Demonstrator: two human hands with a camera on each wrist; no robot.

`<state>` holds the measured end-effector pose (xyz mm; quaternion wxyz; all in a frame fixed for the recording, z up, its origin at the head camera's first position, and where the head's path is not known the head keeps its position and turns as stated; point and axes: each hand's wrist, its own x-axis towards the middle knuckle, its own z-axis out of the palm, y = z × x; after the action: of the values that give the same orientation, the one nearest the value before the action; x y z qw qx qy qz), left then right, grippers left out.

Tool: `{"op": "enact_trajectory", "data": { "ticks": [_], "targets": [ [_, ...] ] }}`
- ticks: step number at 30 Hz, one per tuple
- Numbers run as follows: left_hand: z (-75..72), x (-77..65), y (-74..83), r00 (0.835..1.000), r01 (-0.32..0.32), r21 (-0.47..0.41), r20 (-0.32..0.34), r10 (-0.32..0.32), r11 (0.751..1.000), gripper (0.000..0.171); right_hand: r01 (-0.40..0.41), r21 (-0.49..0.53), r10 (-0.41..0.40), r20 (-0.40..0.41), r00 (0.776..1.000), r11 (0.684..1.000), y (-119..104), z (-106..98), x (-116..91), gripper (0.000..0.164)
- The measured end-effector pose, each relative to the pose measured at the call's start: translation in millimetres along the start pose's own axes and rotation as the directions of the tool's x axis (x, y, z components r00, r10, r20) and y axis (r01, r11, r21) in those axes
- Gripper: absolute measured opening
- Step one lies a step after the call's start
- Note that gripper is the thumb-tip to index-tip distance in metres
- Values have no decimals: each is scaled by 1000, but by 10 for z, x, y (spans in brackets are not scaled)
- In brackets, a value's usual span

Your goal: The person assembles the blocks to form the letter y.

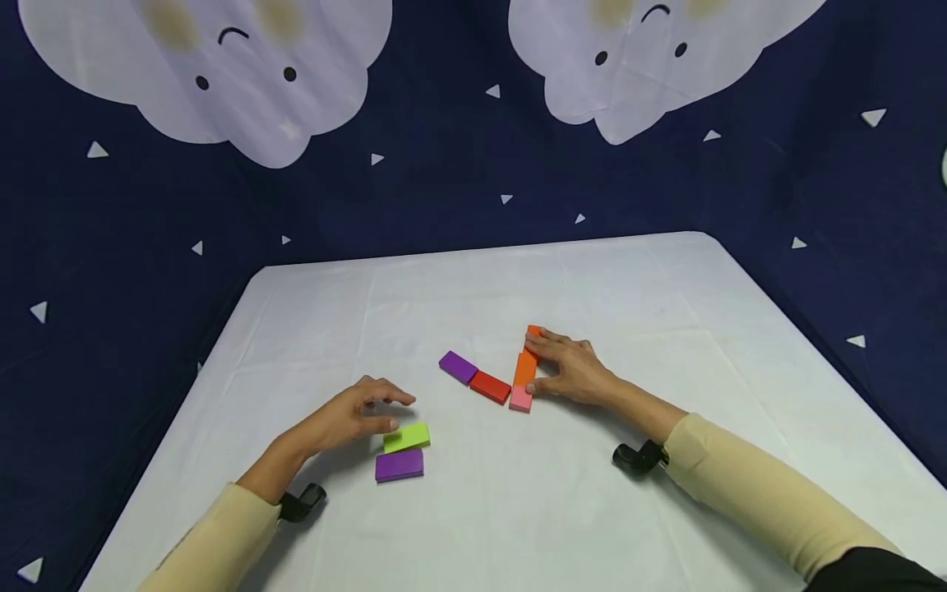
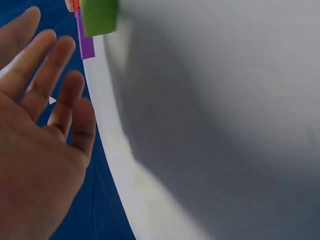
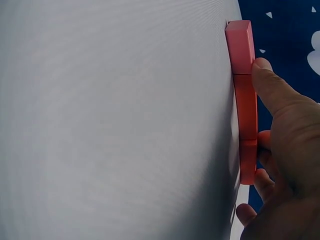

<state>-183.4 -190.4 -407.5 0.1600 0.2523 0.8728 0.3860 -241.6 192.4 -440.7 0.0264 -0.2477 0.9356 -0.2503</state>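
Note:
My right hand (image 1: 573,368) reaches a row of flat blocks from the right, fingers stretched along a far orange block (image 1: 533,330). Its thumb touches the row where a second orange block (image 1: 524,370) meets a pink block (image 1: 521,400). The right wrist view shows the thumb against the pink block (image 3: 242,47), with the other fingertips beside the orange ones. My left hand (image 1: 344,419) is spread over the table with nothing in its grasp. Its thumb tip is at the edge of a lime green block (image 1: 408,436). In front of that lies a purple block (image 1: 399,465).
A red block (image 1: 490,386) and another purple block (image 1: 458,367) lie end to end, angling away to the left of the pink one. All the blocks lie on a white-covered table (image 1: 592,510). Behind stands a dark blue cloth (image 1: 436,205) with cloud prints.

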Motion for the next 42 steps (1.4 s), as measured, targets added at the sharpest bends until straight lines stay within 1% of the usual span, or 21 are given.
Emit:
{"op": "enact_trajectory", "data": {
  "ticks": [3,5,9,13,20,27,31,35,39,42],
  "targets": [
    [21,-107,-79,999,-32,14,21,31,999,34,1,0,-1,2,1000,1000,10,-1,2,80],
    [28,-139,-111,998,-58,32,21,57,998,34,-2,2,2,-1,1000,1000,16,-5,0,79],
    [23,-155,-129,997,-76,42,26,75,996,36,-1,16,1,-2,1000,1000,13,-7,-5,79],
    [14,-142,-135,993,-93,38,74,90,995,42,-6,25,6,4,1000,1000,9,-1,-10,80],
    [10,-110,-149,985,-94,16,146,91,995,47,-3,26,3,1,1000,1000,-4,-4,-5,79],
    [84,-125,-105,984,-74,15,162,71,997,50,4,19,-4,0,1000,1000,-26,-11,-4,80],
    [91,-114,-80,979,-78,32,190,70,996,54,4,17,-4,-4,1000,1000,-27,-14,4,80],
    [23,-86,-91,965,-93,44,248,79,995,60,13,19,-13,-7,1000,1000,-17,0,13,80],
    [-21,-42,-59,938,-105,80,340,72,991,67,13,20,-13,-1,1000,1000,-19,17,15,80],
    [-23,13,-17,920,-118,125,386,61,985,69,9,27,-9,-5,1000,1000,-26,22,13,80]
  ]
}}
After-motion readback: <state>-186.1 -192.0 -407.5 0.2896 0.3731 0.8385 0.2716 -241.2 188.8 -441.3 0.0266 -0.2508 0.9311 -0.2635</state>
